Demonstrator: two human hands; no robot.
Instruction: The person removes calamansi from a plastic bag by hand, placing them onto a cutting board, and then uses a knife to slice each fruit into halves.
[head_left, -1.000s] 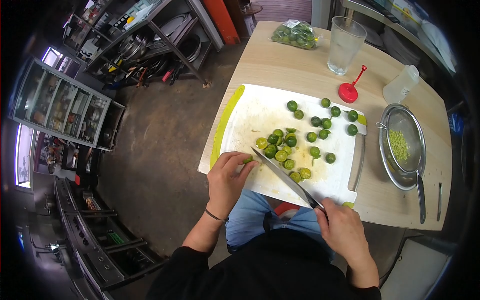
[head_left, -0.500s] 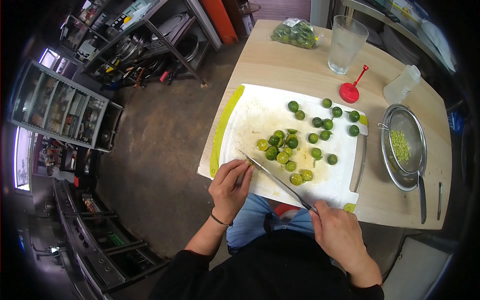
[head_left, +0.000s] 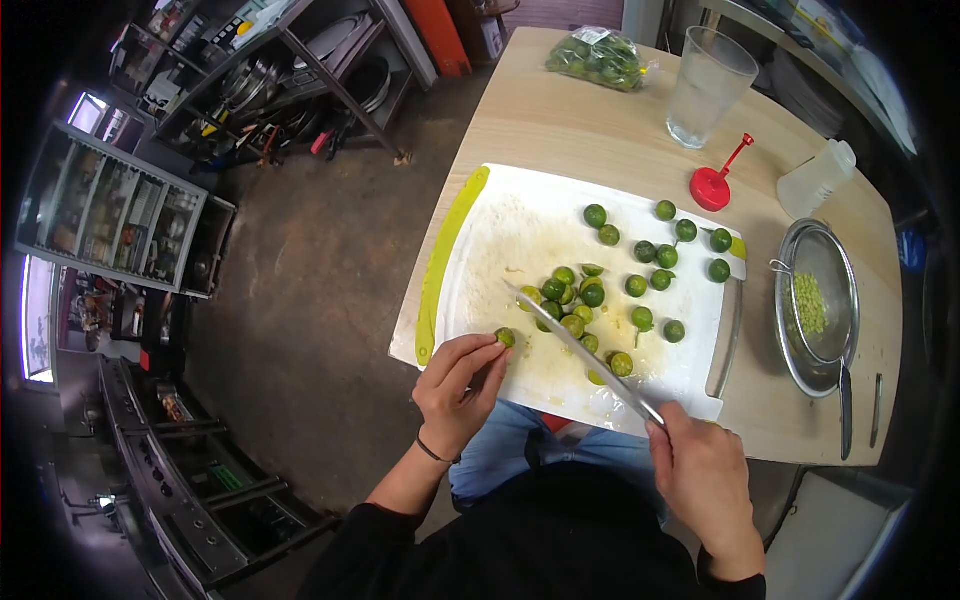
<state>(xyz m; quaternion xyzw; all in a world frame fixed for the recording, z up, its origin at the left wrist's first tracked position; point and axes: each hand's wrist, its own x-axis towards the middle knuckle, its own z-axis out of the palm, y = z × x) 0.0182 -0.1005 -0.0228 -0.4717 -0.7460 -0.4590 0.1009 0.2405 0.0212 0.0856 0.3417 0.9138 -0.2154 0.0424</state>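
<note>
My left hand (head_left: 456,392) pinches a small green lime (head_left: 505,338) at the near left of the white cutting board (head_left: 482,250). In my right hand (head_left: 702,475) is a knife (head_left: 602,368), gripped by its handle. Its blade slants up and left over the board, apart from the pinched lime, with the tip above the left side of a pile of limes. Some limes in that pile are cut, such as the halved lime (head_left: 573,325); the blade hides part of them. Several whole limes (head_left: 636,286) lie spread over the board's right side.
Behind the board are a bag of green limes (head_left: 597,60), a clear glass (head_left: 708,90), a red cap with a spout (head_left: 710,188) and a translucent bottle (head_left: 815,180). At right, a strainer (head_left: 846,385) with pale green seeds sits on a metal bowl (head_left: 815,383).
The knife has lifted away from the lime in my left hand and shifted right and up. The lime now shows between my fingertips. The view has shifted slightly.
</note>
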